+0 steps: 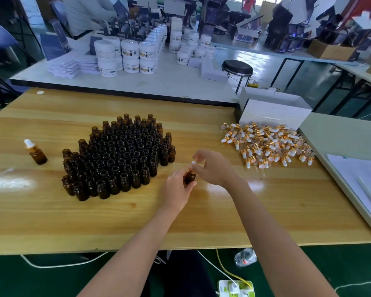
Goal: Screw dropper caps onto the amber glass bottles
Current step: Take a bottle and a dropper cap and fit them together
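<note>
A dense cluster of open amber bottles (120, 155) stands upright on the wooden bench (116, 221), and everything else is placed from it. Just off the cluster's near right corner, the left hand (176, 189) curls its fingers and thumb round one amber bottle (190, 177), holding it upright. Only the bottle's shoulder and part of its side show past the fingers. Whether its base touches the bench cannot be told.

Directly above that bottle, still to the right of the cluster, the right hand (212, 168) pinches a dropper cap (193, 165) between thumb and fingertips. The cap's white bulb pokes out at the top, and the cap sits at the bottle's neck. How far it is screwed on cannot be told.

Well apart to the left of the cluster, one bottle already capped (38, 153) stands alone with its white bulb and gold collar. Well to the right of the cluster lies a loose pile of dropper caps (266, 144), white and gold. Beyond that pile, on the far right of the cluster, sits an open white box (272, 112).
</note>
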